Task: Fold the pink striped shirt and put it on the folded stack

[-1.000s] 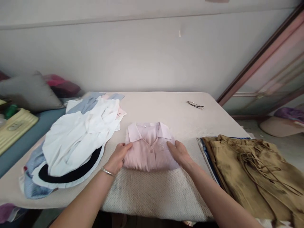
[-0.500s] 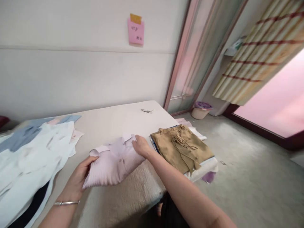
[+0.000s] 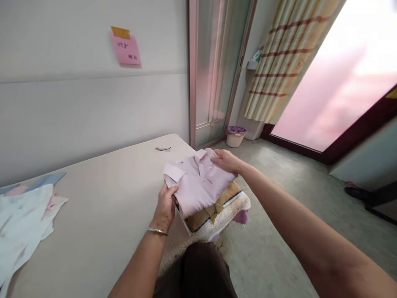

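Observation:
A folded pale lilac shirt [image 3: 201,184] with a collar is stretched between my two hands, lying over a stack of folded clothes. My left hand [image 3: 166,203] pinches its near left edge, thumb on top; a bracelet circles that wrist. The far right edge is gripped by my right hand [image 3: 226,160]. Beneath the shirt, brown drawstring trousers [image 3: 198,218] show only along the front, most of them covered. Under those, a white textured cloth [image 3: 231,209] and a purple cloth [image 3: 241,217] stick out at the stack's right side.
White and blue garments [image 3: 27,219] lie heaped at the left of the white table [image 3: 105,207]. Glasses [image 3: 163,149] rest near its far corner. A lined bin [image 3: 235,136] stands on the floor [image 3: 279,198] beyond, near a sliding door [image 3: 214,74]. A curtain [image 3: 279,62] hangs at the right.
Both hands have carried the lilac shirt rightward from the table onto the stack, covering most of the brown trousers. The view has turned to the right.

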The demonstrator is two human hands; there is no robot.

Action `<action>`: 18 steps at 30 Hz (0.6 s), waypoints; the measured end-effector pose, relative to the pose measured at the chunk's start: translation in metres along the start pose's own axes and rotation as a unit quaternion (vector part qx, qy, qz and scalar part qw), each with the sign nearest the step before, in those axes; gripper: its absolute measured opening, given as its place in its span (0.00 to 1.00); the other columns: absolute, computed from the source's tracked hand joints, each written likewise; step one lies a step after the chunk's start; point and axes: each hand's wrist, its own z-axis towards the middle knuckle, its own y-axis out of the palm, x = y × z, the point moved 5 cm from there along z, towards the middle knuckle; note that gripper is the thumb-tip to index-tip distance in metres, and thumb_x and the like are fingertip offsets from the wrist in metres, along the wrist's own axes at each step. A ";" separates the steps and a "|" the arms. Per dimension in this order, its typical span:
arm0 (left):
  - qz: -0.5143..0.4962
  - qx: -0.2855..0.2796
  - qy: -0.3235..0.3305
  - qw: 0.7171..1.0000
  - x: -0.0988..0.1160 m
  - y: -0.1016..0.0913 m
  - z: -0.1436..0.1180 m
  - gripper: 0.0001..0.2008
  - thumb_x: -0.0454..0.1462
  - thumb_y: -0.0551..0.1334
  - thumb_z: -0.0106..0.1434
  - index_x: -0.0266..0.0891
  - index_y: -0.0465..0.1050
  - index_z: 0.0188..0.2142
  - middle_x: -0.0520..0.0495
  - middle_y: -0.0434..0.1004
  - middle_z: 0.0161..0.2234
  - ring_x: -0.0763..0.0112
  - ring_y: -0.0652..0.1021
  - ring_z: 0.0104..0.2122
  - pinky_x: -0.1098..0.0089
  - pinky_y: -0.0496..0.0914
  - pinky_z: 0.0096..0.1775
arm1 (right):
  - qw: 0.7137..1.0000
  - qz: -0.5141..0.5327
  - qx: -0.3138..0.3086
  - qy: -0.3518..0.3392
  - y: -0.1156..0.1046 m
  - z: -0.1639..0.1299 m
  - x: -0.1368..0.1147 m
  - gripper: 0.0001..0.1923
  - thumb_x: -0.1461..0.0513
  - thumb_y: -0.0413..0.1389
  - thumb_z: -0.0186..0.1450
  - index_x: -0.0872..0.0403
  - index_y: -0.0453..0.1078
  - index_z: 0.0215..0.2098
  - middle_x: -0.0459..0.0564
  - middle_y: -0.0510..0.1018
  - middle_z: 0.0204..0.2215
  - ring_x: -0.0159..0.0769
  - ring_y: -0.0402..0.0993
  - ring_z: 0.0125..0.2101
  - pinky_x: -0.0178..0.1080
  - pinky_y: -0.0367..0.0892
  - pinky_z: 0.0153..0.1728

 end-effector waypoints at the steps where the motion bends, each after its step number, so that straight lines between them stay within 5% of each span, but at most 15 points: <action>1: 0.023 0.018 -0.031 0.999 -0.023 0.001 0.002 0.27 0.39 0.68 0.49 0.35 0.75 0.50 0.47 0.81 0.37 0.68 0.77 0.33 0.72 0.69 0.34 | 1.000 -0.006 -0.009 0.020 0.013 -0.005 0.021 0.09 0.60 0.53 0.68 0.55 0.73 0.39 0.51 0.80 0.37 0.37 0.72 0.36 0.34 0.59 0.36; 4: 0.094 0.059 -0.043 0.993 -0.064 -0.002 0.003 0.24 0.38 0.68 0.47 0.35 0.76 0.46 0.49 0.79 0.35 0.72 0.74 0.30 0.74 0.66 0.33 | 0.997 -0.012 -0.024 0.066 0.056 -0.018 0.063 0.08 0.61 0.53 0.68 0.56 0.73 0.36 0.53 0.80 0.34 0.38 0.72 0.35 0.34 0.59 0.34; 7: 0.118 0.060 -0.019 0.991 -0.068 -0.004 0.001 0.23 0.38 0.67 0.49 0.35 0.76 0.46 0.48 0.79 0.38 0.73 0.73 0.32 0.74 0.67 0.34 | 0.996 -0.010 -0.024 0.084 0.078 -0.023 0.082 0.10 0.60 0.51 0.70 0.57 0.73 0.39 0.55 0.81 0.36 0.38 0.73 0.37 0.34 0.59 0.35; 14: 0.101 0.067 -0.062 0.991 -0.056 0.005 -0.009 0.24 0.39 0.67 0.48 0.37 0.74 0.46 0.58 0.68 0.26 0.81 0.60 0.21 0.77 0.54 0.22 | 0.997 -0.018 -0.039 0.067 0.062 -0.010 0.091 0.11 0.58 0.54 0.70 0.57 0.74 0.42 0.54 0.81 0.40 0.39 0.74 0.40 0.34 0.60 0.38; 18: 0.142 0.093 -0.047 0.984 -0.061 0.005 -0.015 0.20 0.39 0.64 0.49 0.36 0.73 0.43 0.58 0.66 0.25 0.80 0.60 0.21 0.77 0.54 0.21 | 0.994 -0.048 -0.057 0.075 0.069 -0.011 0.083 0.11 0.59 0.55 0.69 0.57 0.76 0.42 0.57 0.82 0.42 0.41 0.76 0.41 0.35 0.61 0.39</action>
